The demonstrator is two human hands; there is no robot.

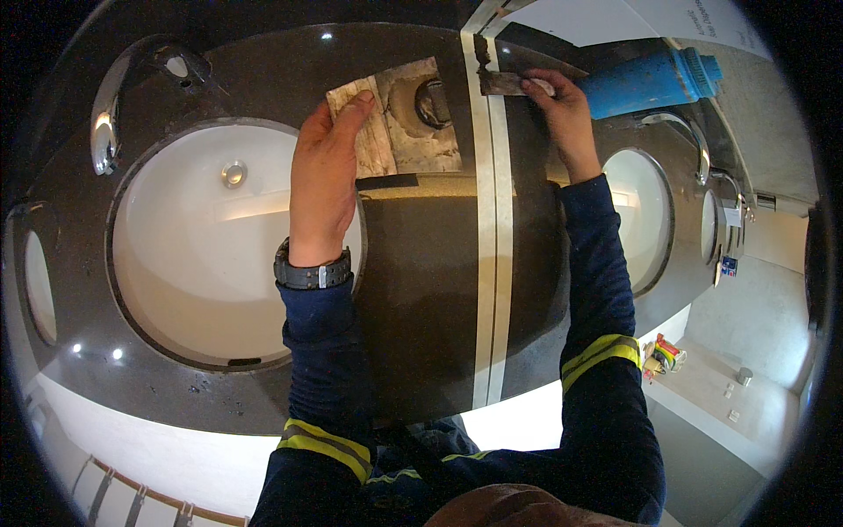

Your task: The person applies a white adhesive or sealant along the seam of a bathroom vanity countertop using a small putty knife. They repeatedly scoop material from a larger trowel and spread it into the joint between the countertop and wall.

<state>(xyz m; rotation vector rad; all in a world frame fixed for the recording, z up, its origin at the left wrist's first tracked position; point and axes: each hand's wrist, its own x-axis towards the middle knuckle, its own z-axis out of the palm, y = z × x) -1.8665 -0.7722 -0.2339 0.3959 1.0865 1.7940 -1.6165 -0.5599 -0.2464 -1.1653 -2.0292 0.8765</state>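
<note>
Between my left thumb and fingers a flat wooden board (414,151) is gripped by its left edge, my left hand (323,180) reaching over the right side of the near sink. A ring-like smear of dark paste (432,104) lies on the board. My right hand (566,112) is closed around a small putty knife (502,83), its blade lying across a seam in the dark countertop. Pale masking tape (486,263) runs down both sides of that seam. Dark paste (482,51) sits at the seam's far end, just above the blade.
A large blue bottle (645,83) lies on its side beyond my right hand. White sinks (198,290) with chrome taps (105,132) are set into the countertop (421,299) on both sides of me. Red and yellow items (667,353) sit low at the right.
</note>
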